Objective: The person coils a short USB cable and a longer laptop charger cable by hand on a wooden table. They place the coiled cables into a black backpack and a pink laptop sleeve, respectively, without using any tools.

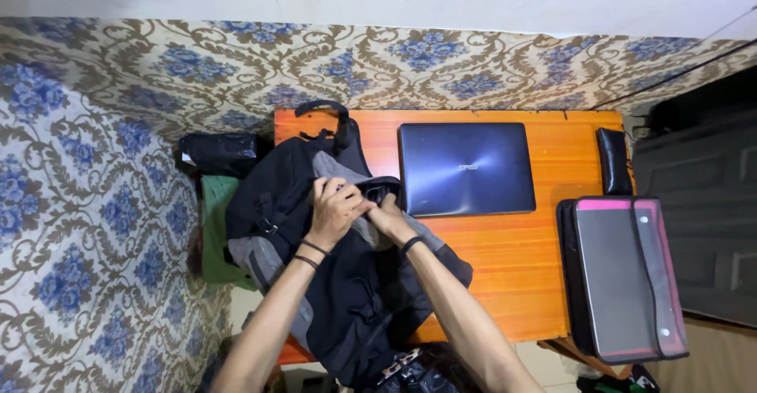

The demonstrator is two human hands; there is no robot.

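Both hands, left hand (335, 208) and right hand (385, 218), grip the black-and-grey backpack (331, 283) opening at frame centre; best to hold the mouth wide, clear of the closed laptop (465, 168).

both forearms reach forward and converge; left hand (335, 208) curled closed, right hand (385, 218) clenched, touching it.

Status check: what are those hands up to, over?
Both hands, left and right, gripping backpack opening. Closed laptop beside it, clear.

One backpack (315, 259), one closed laptop (465, 168), one grey-pink sleeve (627, 279), two hands (335, 208).
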